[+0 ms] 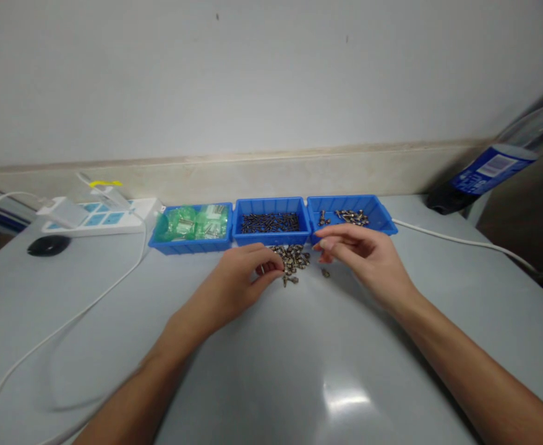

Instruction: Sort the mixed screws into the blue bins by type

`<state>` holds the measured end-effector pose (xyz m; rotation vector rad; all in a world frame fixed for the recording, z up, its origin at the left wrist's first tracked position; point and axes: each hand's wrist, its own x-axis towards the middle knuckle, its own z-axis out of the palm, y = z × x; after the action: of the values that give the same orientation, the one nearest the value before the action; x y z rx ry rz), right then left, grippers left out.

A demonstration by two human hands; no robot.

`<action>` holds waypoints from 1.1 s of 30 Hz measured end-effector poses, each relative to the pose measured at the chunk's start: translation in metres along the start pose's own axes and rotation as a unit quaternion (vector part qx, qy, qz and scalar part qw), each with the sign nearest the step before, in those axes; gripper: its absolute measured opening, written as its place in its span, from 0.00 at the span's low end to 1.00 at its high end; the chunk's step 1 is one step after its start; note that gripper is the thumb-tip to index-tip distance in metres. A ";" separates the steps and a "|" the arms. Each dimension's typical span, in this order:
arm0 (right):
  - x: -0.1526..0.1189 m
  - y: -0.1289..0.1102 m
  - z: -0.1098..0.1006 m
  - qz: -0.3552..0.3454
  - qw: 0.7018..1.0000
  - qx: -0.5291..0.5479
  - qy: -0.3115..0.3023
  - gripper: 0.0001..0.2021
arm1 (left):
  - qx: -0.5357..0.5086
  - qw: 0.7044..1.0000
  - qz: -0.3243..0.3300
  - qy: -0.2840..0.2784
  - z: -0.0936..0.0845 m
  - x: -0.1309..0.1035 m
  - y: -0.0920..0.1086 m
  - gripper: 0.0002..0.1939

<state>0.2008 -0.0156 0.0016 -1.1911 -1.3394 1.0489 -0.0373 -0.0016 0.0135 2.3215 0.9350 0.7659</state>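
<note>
A pile of small metal fasteners (294, 258) lies on the grey table in front of the middle blue bin. My left hand (248, 275) is at the pile's left side, fingers curled and closed; what they hold, if anything, is hidden. Just in front of the right blue bin (383, 216) is my right hand (364, 256), thumb and index finger pinched together on something too small to make out. One loose fastener (325, 272) rests below its fingertips. The right bin holds some similar metal fasteners (352, 217). Dark screws (270, 223) fill the floor of the middle bin (271, 238).
At the left, a blue bin (190, 247) holds green plastic bags (192, 222). Beyond it are a white power strip (109, 216), a black mouse (49, 245) and a white cable (81, 312). A dark drink bottle (489, 170) leans at the right.
</note>
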 end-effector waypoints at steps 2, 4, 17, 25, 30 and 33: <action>-0.003 -0.002 0.003 -0.011 0.998 -0.034 -0.043 0.11 | -0.040 0.998 -0.019 0.033 0.004 0.002 0.002 0.04; -0.006 -0.003 0.007 -0.020 0.995 -0.050 -0.082 0.12 | -0.080 0.994 -0.046 0.057 0.009 0.004 0.005 0.02; -0.009 -0.004 0.012 0.090 0.980 0.085 -0.155 0.12 | -0.224 0.964 -0.129 0.069 0.022 0.005 0.014 0.02; -0.007 -0.005 0.008 0.100 0.982 0.071 -0.142 0.12 | -0.097 0.986 -0.080 0.108 0.017 0.003 0.009 0.03; -0.001 0.000 0.001 0.027 0.996 0.062 0.055 0.13 | 0.100 0.995 0.002 0.030 0.010 -0.003 -0.009 0.08; 0.003 0.004 -0.002 0.004 0.986 0.089 0.141 0.17 | 0.137 0.990 -0.012 -0.036 0.013 -0.005 -0.015 0.08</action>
<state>0.2029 -0.0123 -0.0020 -1.1618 -1.0003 0.9438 -0.0381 0.0010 -0.0065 2.5479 1.0927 0.5696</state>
